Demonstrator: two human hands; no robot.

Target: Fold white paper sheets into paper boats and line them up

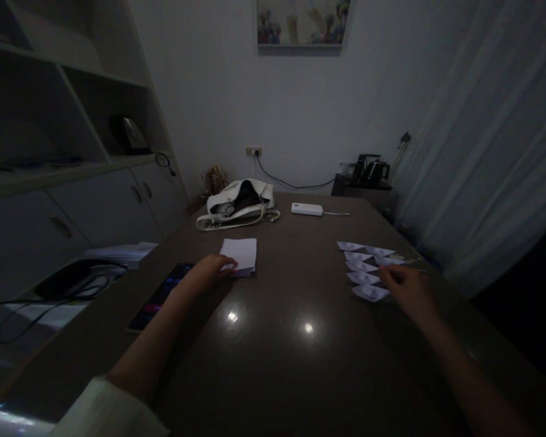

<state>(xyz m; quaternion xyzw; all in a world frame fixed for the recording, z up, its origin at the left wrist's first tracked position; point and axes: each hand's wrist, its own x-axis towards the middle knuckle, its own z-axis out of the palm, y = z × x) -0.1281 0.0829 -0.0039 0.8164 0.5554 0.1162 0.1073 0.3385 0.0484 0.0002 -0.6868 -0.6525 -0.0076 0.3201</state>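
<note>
My left hand (212,268) lies at the near left corner of a stack of white square paper sheets (240,249), fingers curled and closed on the paper's edge. How many sheets it grips cannot be made out. On the right of the table stand several folded white paper boats (363,278), set out in two columns. My right hand (404,285) is at the right column, thumb and fingers pinched together at a paper boat (388,261). The fingers partly hide that boat.
A phone (161,297) with a lit screen lies under my left forearm. Farther back are a white handbag (241,203) and a white power bank (306,209) with a short cable. Shelves with a kettle (131,135) stand at left; a curtain (477,121) hangs at right.
</note>
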